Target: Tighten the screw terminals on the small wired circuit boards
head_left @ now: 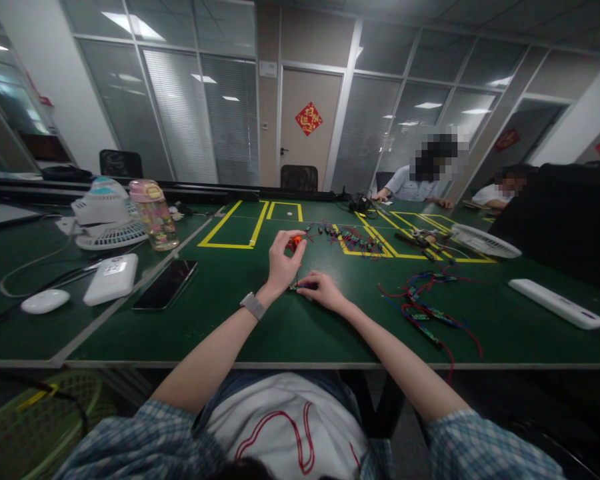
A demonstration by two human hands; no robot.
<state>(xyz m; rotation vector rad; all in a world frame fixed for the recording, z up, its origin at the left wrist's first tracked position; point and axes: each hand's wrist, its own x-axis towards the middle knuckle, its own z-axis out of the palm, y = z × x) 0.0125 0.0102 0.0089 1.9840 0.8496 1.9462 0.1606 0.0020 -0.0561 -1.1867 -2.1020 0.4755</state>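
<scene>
Fingers of my left hand (pixel 284 260) are closed round the orange handle of a screwdriver (pixel 295 244). Its thin shaft points down at a small green circuit board (pixel 293 288) on the table. My right hand (pixel 323 291) lies low beside the shaft, with thumb and fingers pinched on the board, which they partly hide. Several similar boards with red and blue wires (pixel 423 303) lie in a loose tangle to the right. Farther back, past my hands, a row of small wired parts (pixel 353 239) is spread out.
Left of me are a black phone (pixel 166 285), a white power bank (pixel 112 279), a mouse-like white object (pixel 45 301), a bottle (pixel 155 217) and a small fan (pixel 105 213). A white bar (pixel 557 303) lies at right. Two people sit across the green table (pixel 220 337).
</scene>
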